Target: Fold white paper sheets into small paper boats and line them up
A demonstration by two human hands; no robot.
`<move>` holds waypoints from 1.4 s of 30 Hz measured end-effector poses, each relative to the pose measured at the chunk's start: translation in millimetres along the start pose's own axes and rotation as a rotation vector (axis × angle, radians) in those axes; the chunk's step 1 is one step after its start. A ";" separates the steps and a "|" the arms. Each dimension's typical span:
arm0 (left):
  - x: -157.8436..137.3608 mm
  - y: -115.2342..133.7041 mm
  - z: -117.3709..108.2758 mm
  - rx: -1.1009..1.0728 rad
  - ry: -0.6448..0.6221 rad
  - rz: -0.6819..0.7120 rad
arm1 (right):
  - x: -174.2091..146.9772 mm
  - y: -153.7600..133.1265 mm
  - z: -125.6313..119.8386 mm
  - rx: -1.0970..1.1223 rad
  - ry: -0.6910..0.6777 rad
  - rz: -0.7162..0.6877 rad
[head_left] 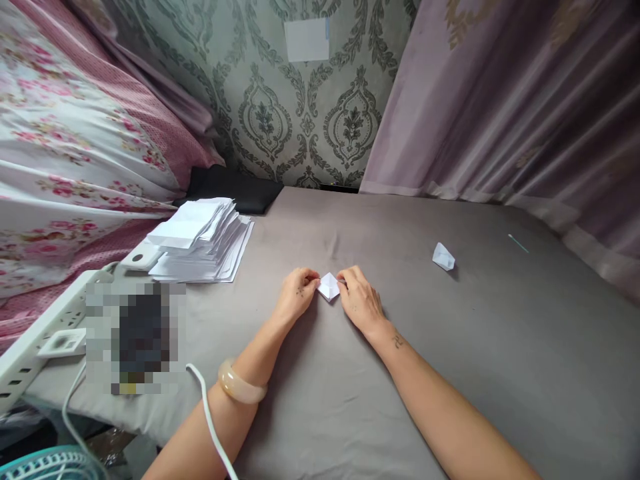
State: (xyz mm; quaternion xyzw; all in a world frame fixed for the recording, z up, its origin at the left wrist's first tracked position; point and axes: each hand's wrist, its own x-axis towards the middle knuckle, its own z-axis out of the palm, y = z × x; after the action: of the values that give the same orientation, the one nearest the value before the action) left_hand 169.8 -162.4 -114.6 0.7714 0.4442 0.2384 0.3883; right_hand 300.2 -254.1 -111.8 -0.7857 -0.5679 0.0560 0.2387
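A small folded white paper, diamond-shaped with creases across it, is between my two hands on the grey cloth. My left hand pinches its left corner between thumb and fingers. On the other side, my right hand grips the right corner the same way. The undersides of the fingers and the back of the paper are hidden. Further right lies another folded white paper piece, apart from both hands.
A tall stack of white paper stands at left, by a black flat item. A white power strip runs along the left edge. A white cable crosses my left forearm. A thin stick lies far right.
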 end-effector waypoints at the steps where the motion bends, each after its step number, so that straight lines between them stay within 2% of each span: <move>1: 0.3 -1.0 -0.6 0.001 -0.010 -0.009 | -0.6 -0.9 -0.7 -0.005 -0.006 -0.055; 4: -0.2 -5.9 -1.1 0.093 0.035 0.066 | -0.9 -1.3 -1.2 0.000 -0.048 -0.213; 7: -1.3 -12.3 -1.3 0.225 0.047 0.212 | 2.0 2.7 1.5 0.037 -0.076 -0.256; 13: 0.5 -16.3 -1.5 0.395 -0.054 0.524 | 9.3 9.0 6.8 0.260 -0.057 -0.122; 16: -1.0 -11.8 -3.3 0.459 -0.110 0.614 | 8.1 7.0 7.3 0.286 -0.024 -0.087; 22: -13.4 -5.2 -17.3 0.448 -0.229 0.632 | 4.2 6.1 9.4 0.268 0.003 -0.120; 28: -15.1 -9.3 -22.0 0.381 -0.220 0.643 | 1.0 7.1 14.4 0.260 0.069 -0.157; 34: -7.0 -15.8 -21.6 0.337 -0.230 0.617 | -8.8 7.1 3.7 0.242 0.012 -0.301; 39: -5.9 -18.0 -20.8 0.314 -0.208 0.599 | -14.5 7.8 -8.0 0.232 -0.041 -0.288; 42: -6.7 -18.2 -19.7 0.318 -0.184 0.572 | -12.2 9.4 -9.9 0.265 -0.046 -0.233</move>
State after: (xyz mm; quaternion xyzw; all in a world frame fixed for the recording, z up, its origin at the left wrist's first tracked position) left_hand 143.4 -155.1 -118.0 0.9340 0.2044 0.1946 0.2190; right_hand 307.6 -270.7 -109.5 -0.6749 -0.6479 0.1202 0.3321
